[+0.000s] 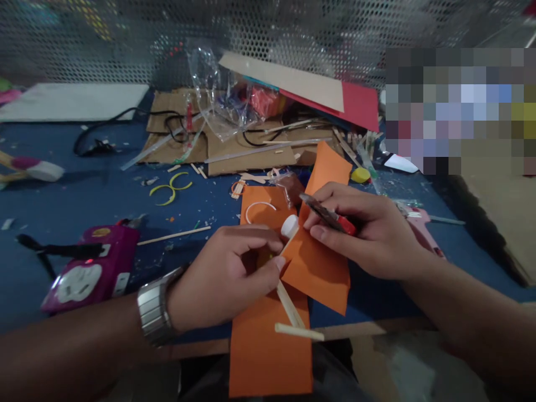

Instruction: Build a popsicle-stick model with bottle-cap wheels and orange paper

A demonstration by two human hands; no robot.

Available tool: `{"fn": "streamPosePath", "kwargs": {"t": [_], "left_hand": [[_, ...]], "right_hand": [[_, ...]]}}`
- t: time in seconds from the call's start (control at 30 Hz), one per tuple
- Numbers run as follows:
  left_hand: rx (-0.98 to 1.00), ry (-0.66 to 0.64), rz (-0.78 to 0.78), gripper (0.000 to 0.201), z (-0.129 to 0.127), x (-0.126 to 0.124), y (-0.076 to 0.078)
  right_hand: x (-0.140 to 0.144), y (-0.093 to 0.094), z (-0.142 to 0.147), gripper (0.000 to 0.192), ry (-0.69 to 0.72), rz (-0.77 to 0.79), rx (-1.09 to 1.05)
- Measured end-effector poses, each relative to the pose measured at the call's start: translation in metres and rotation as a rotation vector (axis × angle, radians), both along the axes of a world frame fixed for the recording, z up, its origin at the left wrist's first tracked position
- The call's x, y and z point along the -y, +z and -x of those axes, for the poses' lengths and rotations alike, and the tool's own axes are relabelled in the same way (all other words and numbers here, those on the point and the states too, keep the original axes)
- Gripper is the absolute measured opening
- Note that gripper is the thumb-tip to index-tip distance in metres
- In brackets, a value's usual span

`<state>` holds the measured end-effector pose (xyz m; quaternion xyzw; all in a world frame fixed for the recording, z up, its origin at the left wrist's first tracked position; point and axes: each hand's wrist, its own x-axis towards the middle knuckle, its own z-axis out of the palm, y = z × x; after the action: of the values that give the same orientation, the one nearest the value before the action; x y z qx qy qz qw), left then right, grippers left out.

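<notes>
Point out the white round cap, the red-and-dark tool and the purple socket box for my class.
White round cap [289, 226]: head view, on its pale face.
Red-and-dark tool [325, 214]: head view, on its dark length.
Purple socket box [100, 269]: head view, on its purple casing.

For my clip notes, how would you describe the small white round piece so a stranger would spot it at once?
On the blue table, look to the orange sheets at its near edge. Between the left hand and the right hand is the small white round piece. It is stubby and drum-shaped, unlike the thin, open white ring to its left.
</notes>
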<state>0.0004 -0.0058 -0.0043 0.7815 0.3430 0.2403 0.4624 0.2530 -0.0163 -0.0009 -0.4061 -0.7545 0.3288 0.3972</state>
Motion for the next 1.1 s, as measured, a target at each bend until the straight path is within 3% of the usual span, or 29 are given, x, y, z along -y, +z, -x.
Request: {"fn": "streamPosePath", "kwargs": {"t": [0.2, 0.5, 0.93, 1.1], "left_hand": [[-0.003, 0.0, 0.018, 0.013, 0.0002, -0.0002, -0.0007], [0.039, 0.037, 0.231, 0.013, 0.0019, -0.0008, -0.0065], [0.055, 0.06, 0.347, 0.011, 0.0002, -0.0045, 0.0012], [0.106, 0.045, 0.47, 0.013, 0.0007, -0.0026, -0.0002]], "right_hand": [[-0.0001, -0.003, -0.0008, 0.008, 0.008, -0.043, 0.001], [-0.0018, -0.0033, -0.0002, 0.011, 0.01, -0.068, -0.006], [-0.0022, -0.0034, -0.0021, 0.004, -0.027, -0.09, 0.044], [-0.0015, -0.0043, -0.0025, 0.018, -0.048, -0.143, 0.118]]}}
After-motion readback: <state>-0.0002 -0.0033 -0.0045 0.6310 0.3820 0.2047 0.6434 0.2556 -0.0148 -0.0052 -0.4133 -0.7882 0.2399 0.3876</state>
